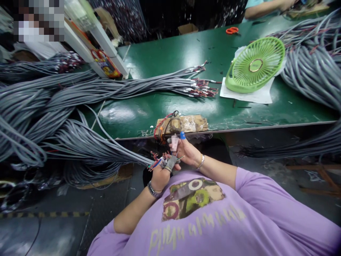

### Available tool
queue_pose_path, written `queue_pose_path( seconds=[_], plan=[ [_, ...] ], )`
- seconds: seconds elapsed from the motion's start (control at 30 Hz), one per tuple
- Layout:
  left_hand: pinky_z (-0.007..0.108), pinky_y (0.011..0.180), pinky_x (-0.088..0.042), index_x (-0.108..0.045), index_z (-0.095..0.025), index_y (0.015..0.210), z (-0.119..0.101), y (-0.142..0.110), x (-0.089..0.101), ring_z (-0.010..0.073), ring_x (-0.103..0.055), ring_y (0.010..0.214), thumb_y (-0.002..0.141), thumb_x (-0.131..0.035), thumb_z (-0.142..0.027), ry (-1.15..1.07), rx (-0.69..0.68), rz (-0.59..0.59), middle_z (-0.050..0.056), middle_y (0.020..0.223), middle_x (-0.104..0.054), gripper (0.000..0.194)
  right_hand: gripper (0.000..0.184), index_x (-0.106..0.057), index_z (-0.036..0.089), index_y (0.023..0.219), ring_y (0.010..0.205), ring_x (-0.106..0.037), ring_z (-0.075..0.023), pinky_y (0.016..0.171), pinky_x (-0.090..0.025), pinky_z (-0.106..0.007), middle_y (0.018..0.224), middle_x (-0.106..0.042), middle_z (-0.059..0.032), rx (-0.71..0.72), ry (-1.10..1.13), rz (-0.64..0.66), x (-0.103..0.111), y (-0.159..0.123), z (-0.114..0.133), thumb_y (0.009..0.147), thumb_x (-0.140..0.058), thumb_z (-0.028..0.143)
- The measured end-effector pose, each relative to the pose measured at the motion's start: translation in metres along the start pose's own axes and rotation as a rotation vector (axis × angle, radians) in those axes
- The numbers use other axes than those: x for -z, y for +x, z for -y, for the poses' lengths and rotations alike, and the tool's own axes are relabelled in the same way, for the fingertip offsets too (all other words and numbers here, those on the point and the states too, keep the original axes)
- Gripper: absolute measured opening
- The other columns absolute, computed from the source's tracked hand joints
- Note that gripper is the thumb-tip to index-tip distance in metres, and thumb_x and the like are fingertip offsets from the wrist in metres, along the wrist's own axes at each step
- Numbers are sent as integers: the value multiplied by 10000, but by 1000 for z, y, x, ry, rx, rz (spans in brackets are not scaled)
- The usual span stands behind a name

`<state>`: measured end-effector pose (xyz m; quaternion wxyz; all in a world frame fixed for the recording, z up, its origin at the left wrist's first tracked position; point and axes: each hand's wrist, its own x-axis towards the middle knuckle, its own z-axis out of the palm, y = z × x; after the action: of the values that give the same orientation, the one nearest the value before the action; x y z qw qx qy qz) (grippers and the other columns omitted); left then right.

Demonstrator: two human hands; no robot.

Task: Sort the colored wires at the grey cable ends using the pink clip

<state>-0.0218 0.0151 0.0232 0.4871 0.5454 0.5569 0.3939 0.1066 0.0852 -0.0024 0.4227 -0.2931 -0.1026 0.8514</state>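
Note:
My left hand (162, 176), with a wrapped thumb and a dark band at the wrist, is closed around the ends of a bundle of grey cables (133, 156). Thin red, blue, green and white wires (157, 163) stick out past its fingers. Just to the right, my right hand (189, 152) has its fingers curled beside those wire ends. It wears a blue cover (182, 135) on one digit and a pale wrap (174, 143) on another. Whatever sits between its fingers is too small to make out. Both hands are below the table's front edge.
A wooden block (194, 123) with red and black leads lies at the edge of the green table (170, 53). More grey cables (119, 87) stretch across it. A green fan (255, 65), orange-handled scissors (232, 31) and coiled cables (311, 71) lie right. A co-worker's arm (262, 9) shows at the back.

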Motion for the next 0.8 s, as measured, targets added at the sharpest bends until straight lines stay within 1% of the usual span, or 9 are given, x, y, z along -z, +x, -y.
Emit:
queue_pose_path(
  seconds=[0.1, 0.2, 0.3, 0.4, 0.5, 0.57, 0.63, 0.73, 0.8],
  plan=[
    [272, 626, -510, -671, -168, 640, -4, -5, 2, 161, -656, 573, 856, -567, -442, 1, -20, -12, 45, 602, -709, 364, 564, -642, 161, 872, 573, -520, -96, 503, -391, -195, 711, -617, -25, -2, -20, 12, 5, -1, 3, 857, -428, 682],
    [269, 633, -510, -676, -170, 642, -3, -6, 3, 160, -662, 596, 867, -562, -407, 8, -42, -34, 44, 616, -714, 346, 550, -652, 147, 892, 582, -515, -98, 509, -382, -199, 719, -621, -34, -14, -81, 41, 5, -4, 8, 879, -427, 649],
    [271, 641, -510, -692, -173, 665, -1, -3, 3, 162, -666, 613, 868, -568, -378, 5, -70, -69, 40, 627, -720, 314, 432, -655, 136, 890, 592, -514, -98, 512, -372, -202, 734, -630, -38, 12, -164, 65, 1, -7, 11, 859, -549, 553],
    [274, 656, -513, -692, -176, 645, -1, 0, 0, 162, -670, 616, 870, -568, -355, -18, -92, -104, 37, 615, -717, 313, 362, -645, 135, 831, 545, -463, -83, 495, -338, -199, 648, -580, 0, 157, -269, 63, 1, -8, 8, 768, -684, 489],
    [285, 684, -516, -695, -178, 664, 1, 2, -3, 165, -671, 621, 868, -572, -358, -49, -94, -153, 31, 615, -716, 299, 444, -594, 153, 696, 501, -394, -75, 489, -314, -206, 542, -493, 36, 345, -403, -12, 6, -5, 2, 737, -664, 589],
    [293, 696, -516, -702, -179, 706, 4, 4, -5, 170, -673, 634, 868, -570, -371, -49, -85, -178, 30, 631, -721, 284, 501, -577, 159, 671, 504, -399, -78, 495, -323, -210, 539, -495, 32, 403, -449, -47, 9, -3, -1, 738, -617, 654],
    [297, 695, -517, -703, -180, 727, 7, 6, -6, 175, -673, 642, 866, -569, -381, -24, -75, -179, 35, 645, -724, 279, 534, -610, 152, 743, 516, -440, -85, 499, -347, -213, 583, -535, 14, 340, -417, -3, 10, -1, -3, 747, -583, 686],
    [299, 676, -520, -701, -181, 723, 11, 8, -6, 181, -669, 623, 848, -584, -394, 27, -60, -179, 39, 639, -722, 273, 602, -645, 138, 901, 496, -485, -100, 479, -377, -225, 615, -562, -4, 142, -307, 105, 6, 0, -2, 770, -531, 715],
    [299, 673, -523, -699, -180, 717, 10, 8, -7, 178, -662, 601, 840, -591, -399, 63, -62, -189, 39, 626, -717, 274, 622, -649, 137, 943, 472, -490, -103, 458, -382, -225, 597, -558, -2, 78, -243, 120, 2, 0, 0, 778, -512, 721]
  ],
)
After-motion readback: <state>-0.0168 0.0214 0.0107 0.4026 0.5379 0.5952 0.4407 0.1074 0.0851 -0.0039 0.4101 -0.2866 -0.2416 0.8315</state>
